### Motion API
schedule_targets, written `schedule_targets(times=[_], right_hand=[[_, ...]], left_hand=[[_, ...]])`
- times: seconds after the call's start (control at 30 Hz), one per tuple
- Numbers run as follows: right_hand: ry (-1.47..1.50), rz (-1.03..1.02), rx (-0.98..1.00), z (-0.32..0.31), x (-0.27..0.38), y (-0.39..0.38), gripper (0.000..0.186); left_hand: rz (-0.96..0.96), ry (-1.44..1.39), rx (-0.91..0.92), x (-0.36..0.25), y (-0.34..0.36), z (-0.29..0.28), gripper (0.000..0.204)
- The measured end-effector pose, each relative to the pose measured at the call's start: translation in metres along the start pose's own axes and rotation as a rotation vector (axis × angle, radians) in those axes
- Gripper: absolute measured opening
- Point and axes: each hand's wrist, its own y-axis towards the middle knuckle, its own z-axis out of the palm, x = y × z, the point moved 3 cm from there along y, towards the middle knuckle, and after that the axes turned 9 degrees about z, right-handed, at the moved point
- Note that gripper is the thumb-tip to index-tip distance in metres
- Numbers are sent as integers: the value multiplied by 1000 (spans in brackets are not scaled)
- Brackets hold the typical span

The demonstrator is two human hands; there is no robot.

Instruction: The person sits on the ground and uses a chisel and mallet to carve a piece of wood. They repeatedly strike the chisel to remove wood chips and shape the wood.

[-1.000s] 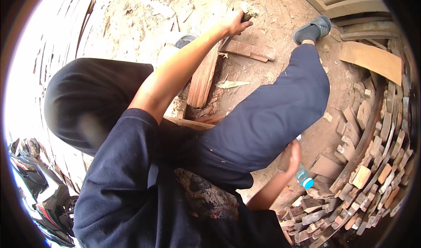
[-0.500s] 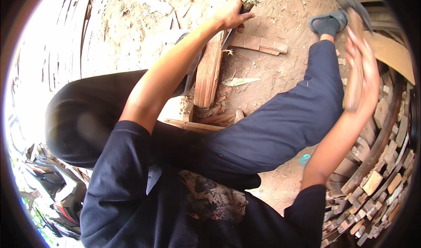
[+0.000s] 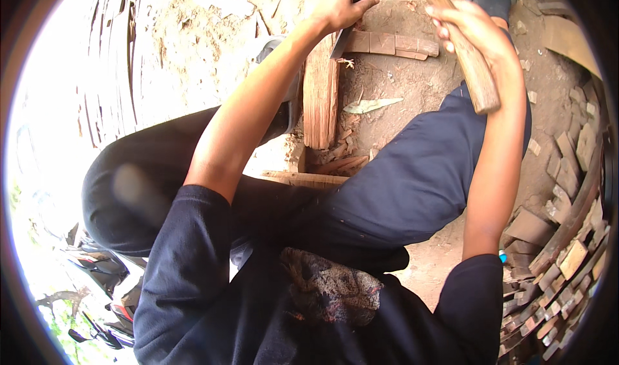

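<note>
Holding the hammer [image 3: 477, 78] clamped in my right grip [image 3: 480, 35], I have its head just past that grip, its butt near my wrist. My left grip [image 3: 334, 7] is closed on the chisel [image 3: 341, 44], its blade beside the timber [image 3: 320, 97].

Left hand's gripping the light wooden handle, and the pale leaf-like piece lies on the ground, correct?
No: the head view shows the right hand gripping the light wooden handle. The pale leaf-like piece does lie on the ground.
</note>
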Motion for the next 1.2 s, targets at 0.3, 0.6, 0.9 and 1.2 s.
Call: schedule_targets(times=[0.3,0.6,0.9,1.2], right_hand=[[-222,567,307,33,-105,-49,20],[-940,346,457,139,-149,-24,34],[-998,356,418,151,-134,-32,41],[-1000,320,436,144,-148,-23,38]], left_hand=[[-268,177,-263,29,17,-59,50],[-216,14,3,28,4,-76,43],[-169,188,54,45,13,-64,53],[-199,259,134,36,12,-57,53]])
